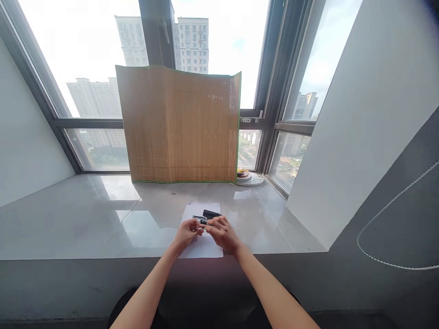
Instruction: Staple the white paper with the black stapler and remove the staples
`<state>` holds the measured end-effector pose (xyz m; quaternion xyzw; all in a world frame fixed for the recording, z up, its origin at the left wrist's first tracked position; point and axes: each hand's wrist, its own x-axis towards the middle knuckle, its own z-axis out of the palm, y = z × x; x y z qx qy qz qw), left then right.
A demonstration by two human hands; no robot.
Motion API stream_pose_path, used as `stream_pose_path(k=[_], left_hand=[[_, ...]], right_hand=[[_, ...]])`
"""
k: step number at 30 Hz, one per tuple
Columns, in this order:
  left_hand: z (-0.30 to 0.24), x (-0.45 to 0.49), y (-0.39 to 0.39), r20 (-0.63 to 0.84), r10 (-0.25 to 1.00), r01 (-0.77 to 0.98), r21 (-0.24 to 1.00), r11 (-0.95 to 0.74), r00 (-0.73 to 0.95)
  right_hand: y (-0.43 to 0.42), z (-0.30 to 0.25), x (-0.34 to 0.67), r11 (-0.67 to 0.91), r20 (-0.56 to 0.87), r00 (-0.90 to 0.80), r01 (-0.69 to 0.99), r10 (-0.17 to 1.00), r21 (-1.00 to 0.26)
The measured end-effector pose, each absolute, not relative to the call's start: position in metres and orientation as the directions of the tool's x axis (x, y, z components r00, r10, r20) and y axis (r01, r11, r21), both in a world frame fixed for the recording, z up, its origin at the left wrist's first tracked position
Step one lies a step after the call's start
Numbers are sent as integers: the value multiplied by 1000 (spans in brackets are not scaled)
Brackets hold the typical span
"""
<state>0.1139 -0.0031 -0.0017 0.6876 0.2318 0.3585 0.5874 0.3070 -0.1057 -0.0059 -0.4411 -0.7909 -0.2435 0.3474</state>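
Note:
A white sheet of paper (pixel 202 246) lies on the grey window ledge (pixel 103 219) near its front edge. Both hands meet over it. My left hand (pixel 187 230) and my right hand (pixel 222 233) have their fingers pinched together on a small dark pen-like object (pixel 202 221) between them. Two more dark, thin objects rest on the paper just beyond the fingers: one at the right (pixel 211 213), one at the left (pixel 198 217). What exactly these are is too small to tell.
A bamboo mat (pixel 180 125) stands upright against the window at the back of the ledge. A stack of round plates (pixel 247 177) sits in the back right corner. A white wall (pixel 353 119) bounds the ledge on the right.

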Motion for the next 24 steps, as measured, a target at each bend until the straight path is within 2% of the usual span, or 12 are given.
stream_pose_path(k=[6,17,18,20,23,24], left_hand=[[-2,113,-3,266,679,-74,952,-298,684],[5,112,-4,248,683,-73,959,-275,687],[7,111,-4,245,690,-73,960,-270,681],[8,110,-5,229,700,-61,965,-257,676],[7,109,-3,201,710,-10,965,-262,675],[6,109,-3,200,715,0,963,-270,670]], right_hand=[[-103,-5,306,527,732,-429,842,529,112],[-103,-9,307,475,709,-413,871,572,124],[-104,-10,308,429,716,-366,897,595,102],[-103,-11,317,261,767,-151,965,624,-22],[-99,-13,353,65,821,234,948,521,-312],[-96,-12,370,74,816,268,933,513,-353]])
